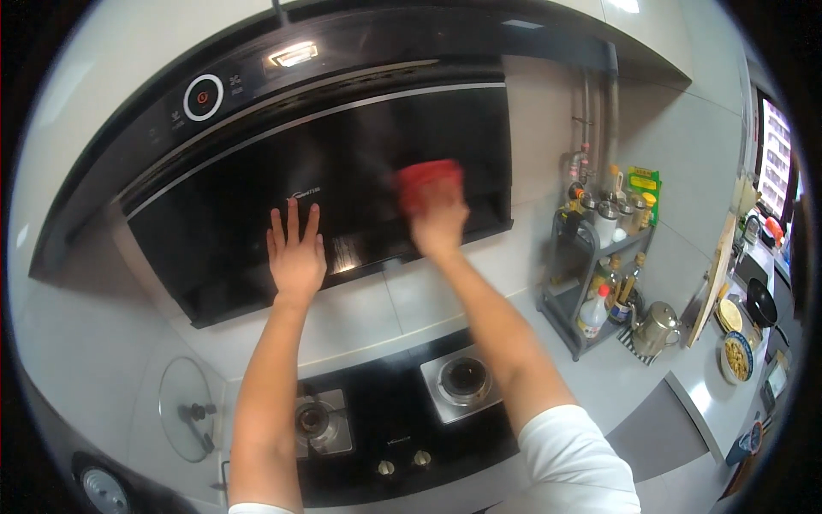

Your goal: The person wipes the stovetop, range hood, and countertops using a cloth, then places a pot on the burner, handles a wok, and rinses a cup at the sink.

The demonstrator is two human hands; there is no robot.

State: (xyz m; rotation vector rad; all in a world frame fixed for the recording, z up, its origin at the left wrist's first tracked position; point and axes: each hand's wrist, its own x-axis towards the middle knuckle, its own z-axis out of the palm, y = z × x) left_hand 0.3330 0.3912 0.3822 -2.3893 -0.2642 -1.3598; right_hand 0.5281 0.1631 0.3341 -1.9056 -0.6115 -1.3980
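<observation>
My right hand point(442, 218) presses a red cloth point(429, 178) against the glossy black front panel point(366, 141) of a range hood; hand and cloth are blurred. To the left, my left hand point(297, 254) lies flat on the same panel with its fingers apart, just below a printed logo. Nothing is in that hand. Above the panel, the hood's upper body carries a lit lamp point(294, 54) and a round control ringed in white point(203, 97).
Below my arms is a black two-burner gas hob point(385, 424). A grey rack point(581, 308) of bottles and jars stands on the right, beside a metal kettle point(656, 327). A glass lid point(186, 409) leans at the left wall. Farther right sits a bowl of food point(736, 358).
</observation>
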